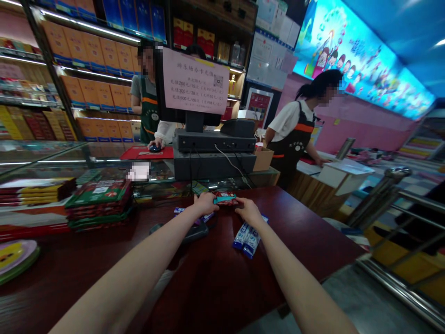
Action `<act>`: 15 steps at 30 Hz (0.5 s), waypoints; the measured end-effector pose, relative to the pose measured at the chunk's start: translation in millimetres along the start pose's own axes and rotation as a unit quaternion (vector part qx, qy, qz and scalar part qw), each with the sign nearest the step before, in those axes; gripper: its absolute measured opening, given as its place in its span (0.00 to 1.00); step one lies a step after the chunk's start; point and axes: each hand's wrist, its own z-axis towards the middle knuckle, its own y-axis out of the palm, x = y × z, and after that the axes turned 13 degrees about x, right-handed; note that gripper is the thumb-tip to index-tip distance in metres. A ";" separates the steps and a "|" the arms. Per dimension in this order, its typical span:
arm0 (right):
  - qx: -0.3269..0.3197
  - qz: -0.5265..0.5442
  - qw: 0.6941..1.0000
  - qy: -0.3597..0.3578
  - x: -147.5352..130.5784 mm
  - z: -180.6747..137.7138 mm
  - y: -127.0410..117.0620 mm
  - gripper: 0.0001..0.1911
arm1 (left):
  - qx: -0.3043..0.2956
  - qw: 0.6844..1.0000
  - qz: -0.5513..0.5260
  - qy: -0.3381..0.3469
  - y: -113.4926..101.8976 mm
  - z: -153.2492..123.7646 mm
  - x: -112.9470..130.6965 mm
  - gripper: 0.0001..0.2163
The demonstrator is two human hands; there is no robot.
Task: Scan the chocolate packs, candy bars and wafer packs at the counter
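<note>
Blue-and-white sachets [246, 239] (contents hidden by the wrappers) lay just on the near side of the right hand [249, 212]! Beyond both hands, a pink sign [194, 83] read "200元/15次", and squarely between them sat the red packet [225, 200], left hand [206, 204] pinching one end, right the other!

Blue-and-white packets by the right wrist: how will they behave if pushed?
The packets lie flat, so probably slide rather than roll. They look slim, so likely light. They're side by side; pushing one may shift the other.
</note>
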 end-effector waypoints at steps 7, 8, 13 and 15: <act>0.030 0.031 0.999 -0.019 -18.8 -16.1 0.0 0.30 | 0.028 0.999 -0.016 0.040 -35.7 -29.6 -11.3 0.16; 0.033 0.039 0.998 -0.021 -22.6 -18.2 1.0 0.30 | 0.032 0.998 -0.019 0.044 -41.0 -34.3 -14.2 0.16; 0.045 0.084 0.995 -0.037 -49.3 -26.6 6.3 0.30 | 0.057 0.997 -0.031 0.053 -62.4 -55.9 -35.3 0.18; 0.049 0.104 0.992 -0.046 -62.7 -29.7 8.5 0.30 | 0.076 0.995 -0.044 0.051 -67.7 -64.5 -47.2 0.19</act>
